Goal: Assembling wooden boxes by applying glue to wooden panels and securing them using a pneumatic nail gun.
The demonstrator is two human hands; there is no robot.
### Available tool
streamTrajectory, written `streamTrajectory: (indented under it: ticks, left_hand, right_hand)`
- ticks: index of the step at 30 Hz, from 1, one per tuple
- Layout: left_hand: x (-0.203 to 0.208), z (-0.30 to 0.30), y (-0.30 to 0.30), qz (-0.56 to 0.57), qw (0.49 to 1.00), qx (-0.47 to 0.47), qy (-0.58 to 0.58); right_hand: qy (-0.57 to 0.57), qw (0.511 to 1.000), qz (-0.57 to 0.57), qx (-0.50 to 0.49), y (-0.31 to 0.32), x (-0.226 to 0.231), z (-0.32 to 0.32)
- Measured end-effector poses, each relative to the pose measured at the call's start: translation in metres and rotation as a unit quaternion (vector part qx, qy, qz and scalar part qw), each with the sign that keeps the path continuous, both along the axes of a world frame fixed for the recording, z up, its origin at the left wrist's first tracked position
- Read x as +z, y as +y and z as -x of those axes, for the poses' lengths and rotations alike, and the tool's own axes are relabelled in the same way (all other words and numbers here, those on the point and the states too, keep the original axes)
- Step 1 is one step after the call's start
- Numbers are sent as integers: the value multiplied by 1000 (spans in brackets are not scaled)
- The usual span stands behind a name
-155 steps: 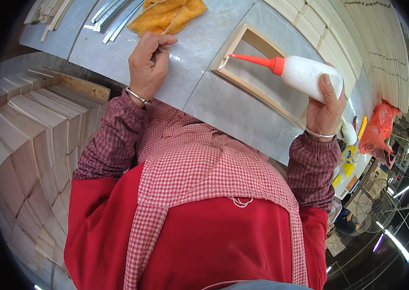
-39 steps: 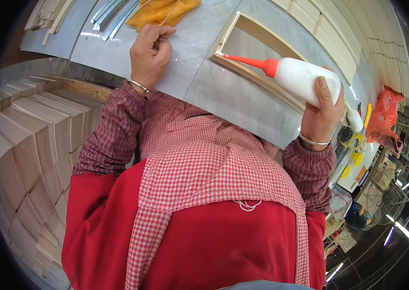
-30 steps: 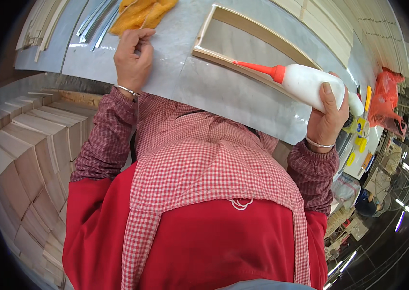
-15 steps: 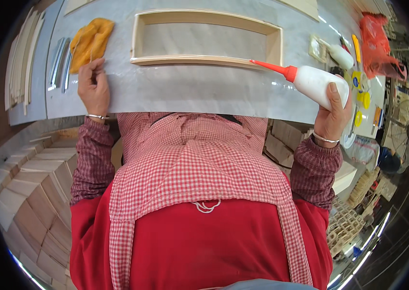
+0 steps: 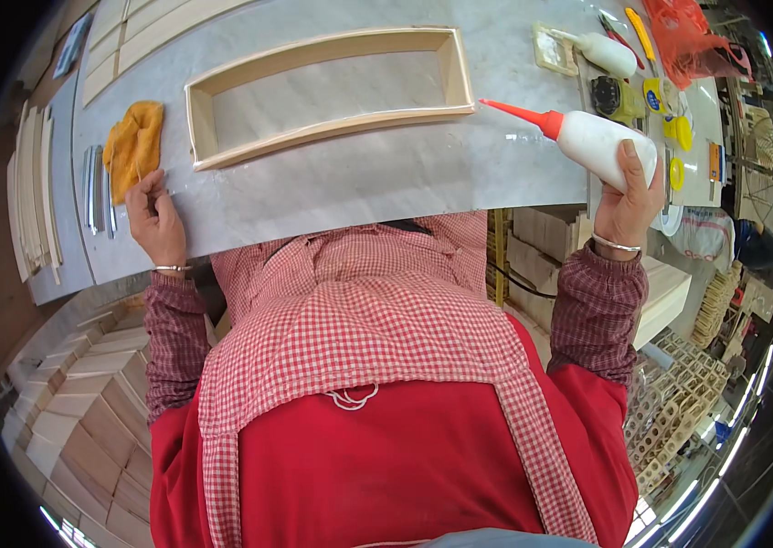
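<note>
In my right hand [image 5: 631,192] is a white squeeze glue bottle [image 5: 601,146], tilted, its long red nozzle [image 5: 524,114] pointing left. The nozzle tip is just beside the near right corner of a long rectangular wooden frame [image 5: 332,128] on the table. A thin whitish line shows along the frame's edges. My left hand [image 5: 158,221] rests at the table's front, fingers loosely curled and thumb apart, close against the lower end of a yellow-orange cloth [image 5: 135,146]. Whether its fingertips touch the cloth I cannot tell. No held thing shows in it.
Metal strips [image 5: 94,187] lie left of the cloth, and thin wooden strips [image 5: 35,192] at the far left. At the back right are a second glue bottle [image 5: 608,55], a yellow-handled tool [image 5: 640,35], a tape measure [image 5: 613,98] and a red plastic bag [image 5: 679,41]. Wooden boards [image 5: 85,402] are stacked lower left.
My view has turned, so the frame appears further left and slanted. The nozzle tip has gone from above the frame's near edge to just past its right corner. My left hand stays by the cloth.
</note>
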State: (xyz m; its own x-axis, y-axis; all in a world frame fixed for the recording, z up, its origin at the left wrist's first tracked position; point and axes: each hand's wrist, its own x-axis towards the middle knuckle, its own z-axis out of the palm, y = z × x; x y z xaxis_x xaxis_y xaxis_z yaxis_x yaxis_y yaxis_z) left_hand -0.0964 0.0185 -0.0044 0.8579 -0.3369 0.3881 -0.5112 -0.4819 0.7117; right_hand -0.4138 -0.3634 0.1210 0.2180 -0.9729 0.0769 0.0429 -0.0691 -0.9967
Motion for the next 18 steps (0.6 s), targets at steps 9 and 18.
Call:
streamTrajectory:
  ticks: [9,18]
  left_hand:
    - [-3,0,3,-32,999,-9,-18]
    - [-6,-9,11,-76,997,-12,-10]
  right_hand:
    - [-116,962,28,-247,-66,-64,5]
    - [262,878,319,-242,-48,-73,31]
